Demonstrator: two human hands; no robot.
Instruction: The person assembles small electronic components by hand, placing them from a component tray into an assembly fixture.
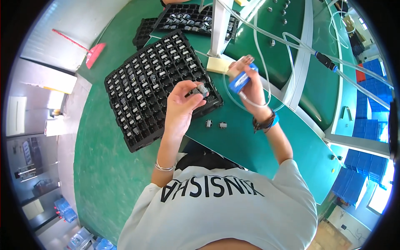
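My left hand (180, 104) is raised over the near right corner of the black tray (137, 146), its fingers pinching a small grey metal part (202, 90). To the right, my right hand (255, 92) is wrapped round a blue box-shaped hand tool (240, 83) with a brownish end; a pale hose (255, 104) runs close by it. The tool is somewhat blurred, so its exact kind is unclear. Rows of similar metal parts (152, 78) fill much of the tray. Two more parts, one small part (208, 123) and another (223, 125), lie on the green tabletop (258, 143) between my forearms.
A pale yellow block (218, 65) sits beside a white post (220, 29). Beyond are more black trays (183, 21) with parts. Hoses and a black connector (326, 61) hang across the right. Blue bins (352, 179) stand far right; a red dustpan (96, 55) is at left.
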